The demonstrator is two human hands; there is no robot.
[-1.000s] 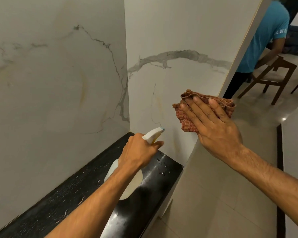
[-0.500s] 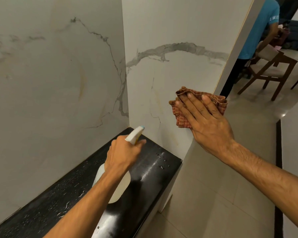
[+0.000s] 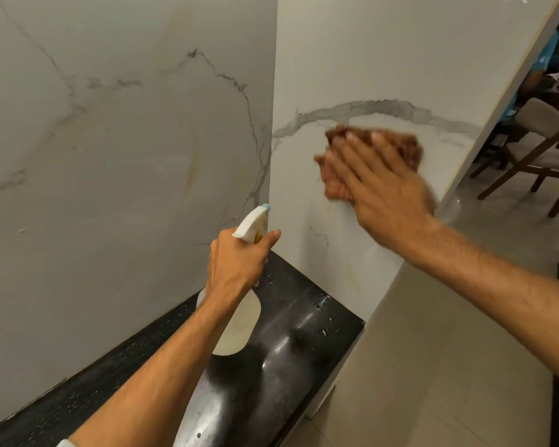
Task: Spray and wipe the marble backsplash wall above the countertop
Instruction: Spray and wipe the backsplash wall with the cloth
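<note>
The white marble backsplash (image 3: 117,195) with grey veins rises on the left, and a second marble panel (image 3: 378,69) meets it at the corner. My right hand (image 3: 381,188) presses a reddish checked cloth (image 3: 410,150) flat against that right panel, just under a grey vein; both are blurred by motion. My left hand (image 3: 239,262) grips a white spray bottle (image 3: 236,324) by its neck, nozzle (image 3: 255,221) aimed at the corner. Below lies the black countertop (image 3: 291,346), wet with droplets.
The countertop ends at a corner on the right, with beige floor tiles (image 3: 433,366) beyond it. Past the panel's edge stand a wooden chair (image 3: 542,146) and a person in a blue shirt (image 3: 546,56), partly hidden.
My right hand has slid the cloth up and to the left across the right panel, nearer the grey vein. The spray bottle stays in my left hand, aimed at the corner.
</note>
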